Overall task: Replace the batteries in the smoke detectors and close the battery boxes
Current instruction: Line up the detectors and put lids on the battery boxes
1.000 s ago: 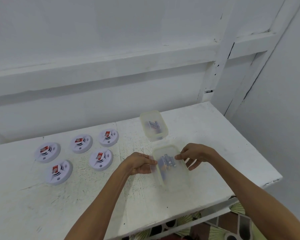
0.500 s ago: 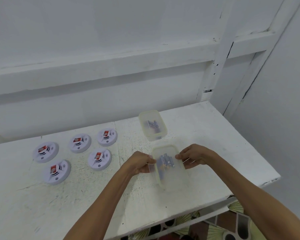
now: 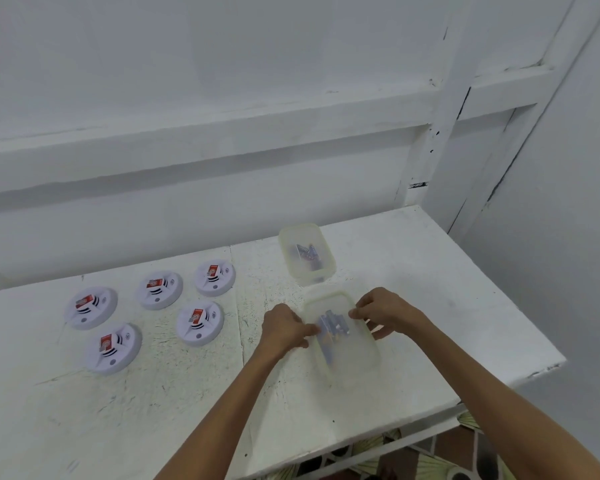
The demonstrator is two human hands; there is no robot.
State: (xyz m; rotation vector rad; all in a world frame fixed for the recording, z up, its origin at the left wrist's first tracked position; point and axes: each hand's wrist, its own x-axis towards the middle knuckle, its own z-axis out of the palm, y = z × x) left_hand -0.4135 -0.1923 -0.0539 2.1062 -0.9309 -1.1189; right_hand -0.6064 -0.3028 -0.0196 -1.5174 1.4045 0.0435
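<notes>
Little moved since half second ago: both hands stay on near battery box (image 3: pixel 347 355), right fingers (image 3: pixel 357 312) curled tighter on rim. Left fingers (image 3: pixel 309 330) pinch opposite long edge. Left hand (image 3: pixel 284 329), right hand (image 3: pixel 383 311) grip from both sides, likely prying lid or steadying box. Batteries (image 3: pixel 333 325) show through cloudy plastic. Far battery box (image 3: pixel 307 252) just behind, lid state unclear. Five smoke detectors (image 3: pixel 200 323) lie well left on table (image 3: pixel 153 410), untouched. Nothing blocks reach.

translucent matt plastic battery box (image 3: pixel 347 355), scuffed white-painted table (image 3: pixel 430 271), smooth plastic smoke detectors (image 3: pixel 199 323)
</notes>
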